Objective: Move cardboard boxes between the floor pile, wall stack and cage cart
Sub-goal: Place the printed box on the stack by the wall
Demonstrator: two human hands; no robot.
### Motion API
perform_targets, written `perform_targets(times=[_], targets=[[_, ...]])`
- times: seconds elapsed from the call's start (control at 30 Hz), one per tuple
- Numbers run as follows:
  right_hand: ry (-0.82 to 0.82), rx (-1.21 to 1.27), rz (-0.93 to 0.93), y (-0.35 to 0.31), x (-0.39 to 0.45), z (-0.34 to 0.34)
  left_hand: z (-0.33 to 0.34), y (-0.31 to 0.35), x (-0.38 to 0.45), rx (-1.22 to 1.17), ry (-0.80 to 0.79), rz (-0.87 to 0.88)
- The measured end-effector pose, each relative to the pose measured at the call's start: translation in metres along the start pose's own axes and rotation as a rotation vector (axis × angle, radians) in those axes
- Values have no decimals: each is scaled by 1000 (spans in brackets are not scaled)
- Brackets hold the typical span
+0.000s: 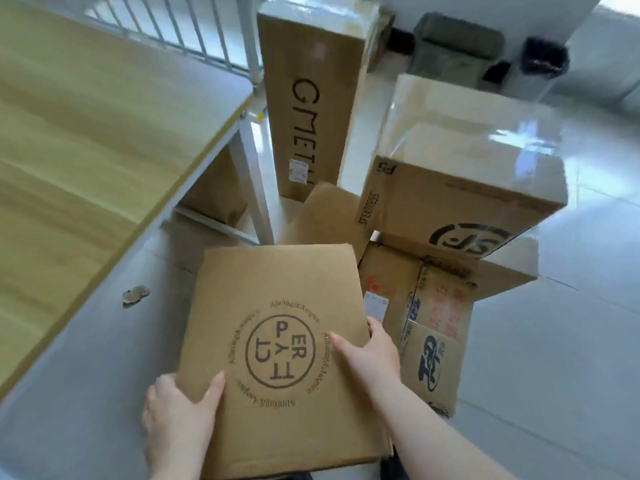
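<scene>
The wooden table fills my left side. Ahead on the floor stand the tall box and the taped box — the latter stacked on others. I hold the flat printed box — my left hand and right hand grip its edges, thumbs on top.

This looks like an office or small storeroom used for parcels. Glossy pale grey floor tiles fill the room. At nine o'clock stands a light wood-topped desk on white metal legs. Taped brown cardboard shipping boxes crowd twelve to three o'clock, with a black-lined waste bin against the white wall at one o'clock.
</scene>
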State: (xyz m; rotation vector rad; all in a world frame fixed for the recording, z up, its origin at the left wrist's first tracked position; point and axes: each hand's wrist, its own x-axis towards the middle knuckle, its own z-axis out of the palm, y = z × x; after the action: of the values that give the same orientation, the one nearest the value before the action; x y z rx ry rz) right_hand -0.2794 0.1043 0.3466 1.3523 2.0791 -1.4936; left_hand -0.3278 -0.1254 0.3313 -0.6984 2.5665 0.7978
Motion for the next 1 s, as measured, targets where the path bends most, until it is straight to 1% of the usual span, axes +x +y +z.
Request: perform_targets(times=[0.13, 0.27, 0.4, 0.5, 0.6, 0.77, 0.87, 1.0], targets=[[93, -1, -109, -26, -69, -97, -33, 67, -79, -83, -29, 99], [235, 36, -175, -31, -120, -205, -49, 139, -167, -46, -62, 290], [354, 62, -209, -6, -156, -305, -46, 197, -260, -17, -52, 493], [411, 94, -250, 18, -172, -378, -31, 235, -326, -12, -45, 594], [469, 63, -289, 44, -182, -446, -6, 267, -389, 9, -56, 643], [547, 26, -291, 75, -181, -542, 36, 314, -472, 15, -97, 693], [554, 23, -289, 84, -167, -589, 60, 346, -504, 33, -83, 723], [578, 28, -276, 93, -134, -638, 99, 392, -525, 16, -104, 727]])
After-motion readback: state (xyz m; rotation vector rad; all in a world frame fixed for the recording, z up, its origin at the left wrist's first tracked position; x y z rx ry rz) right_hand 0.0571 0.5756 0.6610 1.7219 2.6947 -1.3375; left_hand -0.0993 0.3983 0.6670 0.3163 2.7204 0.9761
